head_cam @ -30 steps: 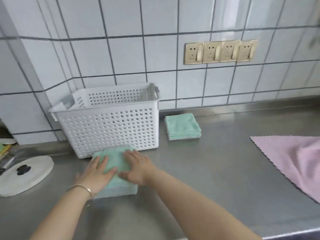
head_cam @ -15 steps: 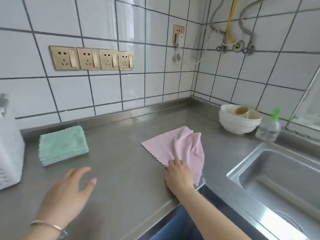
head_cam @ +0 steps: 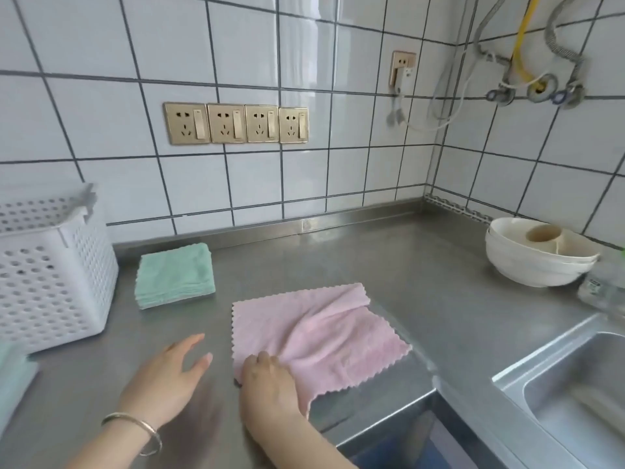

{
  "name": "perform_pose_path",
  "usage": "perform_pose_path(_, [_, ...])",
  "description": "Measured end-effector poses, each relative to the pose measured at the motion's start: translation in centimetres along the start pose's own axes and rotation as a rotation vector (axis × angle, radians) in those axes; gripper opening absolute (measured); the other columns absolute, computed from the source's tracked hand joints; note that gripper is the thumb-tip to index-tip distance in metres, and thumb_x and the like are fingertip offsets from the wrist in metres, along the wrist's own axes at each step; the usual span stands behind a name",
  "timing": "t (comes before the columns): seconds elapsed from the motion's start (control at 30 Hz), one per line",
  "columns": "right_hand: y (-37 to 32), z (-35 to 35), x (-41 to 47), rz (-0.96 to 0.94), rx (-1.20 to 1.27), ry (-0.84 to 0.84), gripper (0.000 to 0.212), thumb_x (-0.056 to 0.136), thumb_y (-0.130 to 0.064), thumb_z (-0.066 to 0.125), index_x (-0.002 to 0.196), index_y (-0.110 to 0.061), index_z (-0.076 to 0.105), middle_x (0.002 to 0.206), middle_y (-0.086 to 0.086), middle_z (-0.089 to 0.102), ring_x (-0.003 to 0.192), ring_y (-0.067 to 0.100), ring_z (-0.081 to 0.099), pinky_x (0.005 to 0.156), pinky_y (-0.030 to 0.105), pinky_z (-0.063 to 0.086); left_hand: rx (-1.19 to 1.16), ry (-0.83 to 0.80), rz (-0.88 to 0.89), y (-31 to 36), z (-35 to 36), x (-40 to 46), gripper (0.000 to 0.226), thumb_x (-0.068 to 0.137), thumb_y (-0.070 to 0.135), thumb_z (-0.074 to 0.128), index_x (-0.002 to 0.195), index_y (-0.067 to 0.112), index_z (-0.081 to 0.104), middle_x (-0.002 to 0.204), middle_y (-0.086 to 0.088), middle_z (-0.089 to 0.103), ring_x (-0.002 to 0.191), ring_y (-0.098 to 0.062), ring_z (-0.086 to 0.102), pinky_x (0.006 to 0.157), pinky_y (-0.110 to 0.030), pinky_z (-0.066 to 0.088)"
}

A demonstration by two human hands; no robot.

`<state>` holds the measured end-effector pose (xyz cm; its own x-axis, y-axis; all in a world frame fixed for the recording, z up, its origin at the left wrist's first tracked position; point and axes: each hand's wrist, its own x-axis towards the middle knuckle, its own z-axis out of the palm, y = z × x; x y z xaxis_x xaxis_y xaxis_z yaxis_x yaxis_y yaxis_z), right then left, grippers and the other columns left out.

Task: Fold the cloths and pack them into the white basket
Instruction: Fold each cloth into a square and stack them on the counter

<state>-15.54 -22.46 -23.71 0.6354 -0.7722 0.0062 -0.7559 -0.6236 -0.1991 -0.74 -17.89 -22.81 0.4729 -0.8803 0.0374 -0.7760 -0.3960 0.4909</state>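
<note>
A pink cloth (head_cam: 324,330) lies rumpled and mostly spread on the steel counter (head_cam: 422,286). My right hand (head_cam: 267,384) pinches its near left corner, fingers curled into the fabric. My left hand (head_cam: 169,380) hovers just left of the cloth, fingers straight and spread, holding nothing. A folded green cloth (head_cam: 174,275) sits beside the white perforated basket (head_cam: 50,275) at the left. Another folded green cloth (head_cam: 13,384) shows at the left edge, in front of the basket.
A stack of white bowls (head_cam: 537,255) stands at the back right, with a clear bottle (head_cam: 605,289) near it. The sink (head_cam: 575,401) opens at the right. The counter's front edge runs just under the pink cloth. Wall sockets (head_cam: 236,123) line the tiled wall.
The view swung right from the basket to the pink cloth. My right hand took the pink cloth and dragged it left toward me; my left hand left the folded green cloth and moved alongside.
</note>
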Motion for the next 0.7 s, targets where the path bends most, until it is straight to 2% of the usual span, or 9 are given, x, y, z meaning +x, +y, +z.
perform_pose_path(0.13, [-6.8, 2.7, 0.9, -0.205, -0.097, -0.061, 0.038, 0.093, -0.004, 0.041, 0.130, 0.003, 0.039, 0.119, 0.020, 0.048, 0.111, 0.033, 0.044, 0.087, 0.038, 0.040, -0.034, -0.015, -0.109, -3.4, -1.1, -0.4, 0.046, 0.090, 0.038, 0.048, 0.135, 0.028, 0.044, 0.141, -0.005, 0.046, 0.128, -0.025, 0.044, 0.106, -0.036, 0.035])
perform_pose_path(0.23, [-11.4, 2.9, 0.8, -0.253, 0.067, -0.098, 0.042, 0.093, -0.004, 0.043, 0.133, 0.006, 0.036, 0.127, 0.024, 0.047, 0.117, 0.034, 0.042, 0.098, 0.039, 0.037, -0.106, -0.013, -0.191, -6.0, -2.7, -0.9, 0.046, 0.091, 0.036, 0.047, 0.136, 0.022, 0.044, 0.140, -0.010, 0.043, 0.124, -0.026, 0.046, 0.105, -0.033, 0.032])
perform_pose_path(0.33, [-13.3, 2.7, -0.2, -0.286, 0.332, -0.115, 0.030, 0.093, -0.009, 0.042, 0.118, 0.001, 0.053, 0.118, 0.023, 0.055, 0.109, 0.035, 0.050, 0.093, 0.041, 0.041, -0.122, -0.007, -0.220, -7.7, -4.3, -1.1, 0.036, 0.093, 0.028, 0.046, 0.127, 0.017, 0.053, 0.132, -0.013, 0.049, 0.117, -0.027, 0.050, 0.096, -0.027, 0.033])
perform_pose_path(0.4, [-11.6, 2.6, -0.4, -0.271, 0.547, -0.022, 0.027, 0.090, -0.014, 0.044, 0.110, -0.009, 0.062, 0.110, 0.014, 0.061, 0.101, 0.029, 0.056, 0.086, 0.036, 0.047, -0.035, -0.010, -0.216, -8.5, -5.0, -1.2, 0.029, 0.091, 0.036, 0.043, 0.107, 0.020, 0.060, 0.119, -0.012, 0.053, 0.108, -0.025, 0.051, 0.085, -0.026, 0.033])
perform_pose_path(0.5, [-5.4, 2.3, 1.6, -0.111, 0.357, 0.455, 0.032, 0.061, -0.006, 0.070, 0.091, -0.018, 0.069, 0.083, 0.003, 0.067, 0.074, 0.024, 0.064, 0.056, 0.027, 0.050, 0.128, 0.011, -0.140, -9.4, -5.0, -0.4, 0.039, 0.095, 0.028, 0.039, 0.131, 0.018, 0.049, 0.144, -0.003, 0.041, 0.131, -0.019, 0.040, 0.103, -0.026, 0.030])
perform_pose_path(0.53, [-3.0, 2.1, 2.1, 0.022, 0.279, 0.500, 0.034, 0.052, -0.006, 0.074, 0.083, -0.018, 0.069, 0.074, 0.002, 0.066, 0.065, 0.025, 0.063, 0.049, 0.027, 0.047, 0.201, -0.007, -0.079, -9.4, -4.8, 0.2, 0.043, 0.096, 0.029, 0.035, 0.138, 0.023, 0.041, 0.150, 0.002, 0.033, 0.138, -0.016, 0.031, 0.110, -0.026, 0.024])
perform_pose_path(0.57, [-0.9, 1.9, 2.4, 0.147, 0.203, 0.501, 0.033, 0.056, -0.006, 0.072, 0.086, -0.018, 0.067, 0.076, 0.004, 0.066, 0.067, 0.027, 0.061, 0.050, 0.029, 0.046, 0.284, -0.052, -0.018, -9.3, -4.5, 0.6, 0.047, 0.096, 0.035, 0.028, 0.142, 0.028, 0.033, 0.154, 0.007, 0.026, 0.142, -0.013, 0.022, 0.114, -0.027, 0.018])
perform_pose_path(0.63, [1.8, 1.4, 2.6, 0.345, 0.080, 0.326, 0.036, 0.082, -0.012, 0.050, 0.116, -0.019, 0.054, 0.109, 0.006, 0.060, 0.098, 0.028, 0.055, 0.072, 0.036, 0.045, 0.391, -0.140, 0.061, -9.0, -3.7, 1.6, 0.069, 0.082, 0.054, 0.005, 0.145, 0.033, 0.023, 0.156, 0.010, 0.015, 0.145, -0.012, 0.010, 0.117, -0.032, 0.007])
perform_pose_path(0.7, [3.4, 1.3, 2.2, 0.379, 0.117, 0.194, 0.044, 0.093, -0.022, 0.036, 0.137, -0.023, 0.033, 0.132, 0.001, 0.048, 0.118, 0.024, 0.045, 0.090, 0.034, 0.039, 0.415, -0.185, 0.072, -9.1, -2.6, 2.7, 0.091, 0.063, 0.063, -0.012, 0.146, 0.037, 0.016, 0.157, 0.011, 0.008, 0.146, -0.014, 0.004, 0.118, -0.037, 0.003])
